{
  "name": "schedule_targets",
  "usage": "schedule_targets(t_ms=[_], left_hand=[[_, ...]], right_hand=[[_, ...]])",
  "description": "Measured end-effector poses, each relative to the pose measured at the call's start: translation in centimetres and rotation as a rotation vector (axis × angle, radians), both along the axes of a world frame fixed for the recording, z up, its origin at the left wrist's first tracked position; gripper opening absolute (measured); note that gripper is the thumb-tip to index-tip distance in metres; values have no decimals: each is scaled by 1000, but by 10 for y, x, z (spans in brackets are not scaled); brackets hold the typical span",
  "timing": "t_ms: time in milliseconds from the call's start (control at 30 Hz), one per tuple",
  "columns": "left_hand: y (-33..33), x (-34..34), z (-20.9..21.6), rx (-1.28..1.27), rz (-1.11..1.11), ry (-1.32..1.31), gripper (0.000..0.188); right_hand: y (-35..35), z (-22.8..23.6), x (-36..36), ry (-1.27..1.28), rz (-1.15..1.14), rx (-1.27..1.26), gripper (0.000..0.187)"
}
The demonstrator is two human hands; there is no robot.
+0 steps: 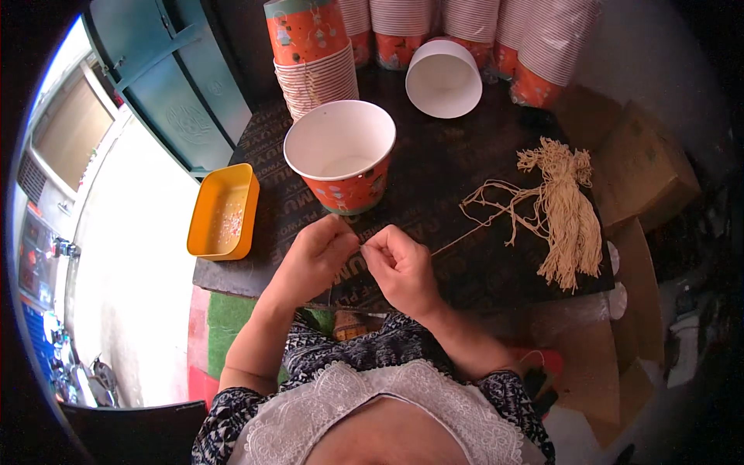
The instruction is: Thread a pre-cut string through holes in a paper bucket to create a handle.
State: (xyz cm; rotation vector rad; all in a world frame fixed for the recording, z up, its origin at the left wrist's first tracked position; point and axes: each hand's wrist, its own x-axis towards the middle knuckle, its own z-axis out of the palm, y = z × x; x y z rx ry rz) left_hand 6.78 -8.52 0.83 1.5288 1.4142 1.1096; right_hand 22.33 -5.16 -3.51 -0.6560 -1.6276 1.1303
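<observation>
Close together over the near part of the dark tabletop, my left hand (pixel 319 254) and my right hand (pixel 401 271) are both closed, fingertips almost touching. A thin cream string (pixel 459 239) comes out of my right hand and runs across to a bundle of cream strings (pixel 570 221) on the right. What the left fingertips pinch is too small to make out. Just beyond my hands stands an orange paper bucket (pixel 350 188) with a white inside. A yellow plastic box (pixel 203 221) at the left has small, pale and reddish bits on its bottom.
Stacked orange paper buckets (pixel 310 74) rise at the back left, and several more wrapped stacks (pixel 546 50) line the back. A white-lined bucket (pixel 443 81) lies tipped near them. Cardboard boxes (pixel 647 167) stand right of the table (pixel 434 170); a green metal door (pixel 174 85) is at the left.
</observation>
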Motion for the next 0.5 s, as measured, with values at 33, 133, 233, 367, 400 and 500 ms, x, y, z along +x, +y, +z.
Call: schedule_targets(t_ms=[33,133,233,367,400,500], left_hand=[[0,0,1,-1,0,-1,10],[8,-6,1,272,216,159,5],[16,-15,8,530,422,456,12],[35,-13,28,650,328,742,30],[40,-15,27,650,330,744,30],[48,-18,23,642,288,950,23]], right_hand=[[0,-1,0,11,-3,-17,10],[-1,6,2,63,-69,9,11],[4,7,3,104,-168,13,13],[10,10,2,143,-237,13,15],[10,11,1,145,-235,14,15],[11,11,-1,164,-250,13,16]])
